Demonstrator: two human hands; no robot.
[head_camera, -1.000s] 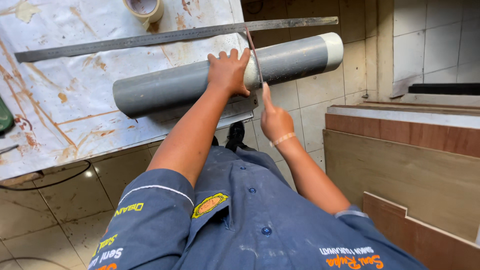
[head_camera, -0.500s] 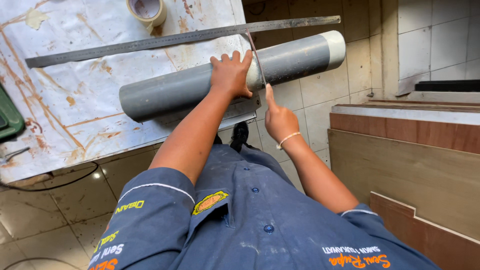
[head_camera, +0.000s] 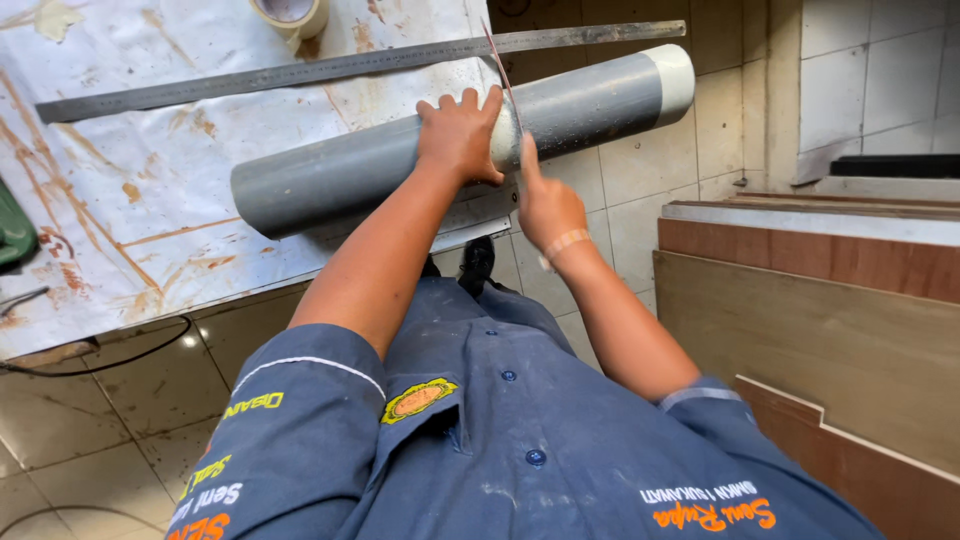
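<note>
left hand (head_camera: 460, 135) is still clamping the grey pipe (head_camera: 400, 160) down, right hand (head_camera: 548, 210) gripping the thin saw blade (head_camera: 503, 70), now biting deeper across the pipe.

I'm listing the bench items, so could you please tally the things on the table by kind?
Grey pipe: 1
Saw blade: 1
Steel ruler: 1
Tape roll: 1
Total: 4
</note>
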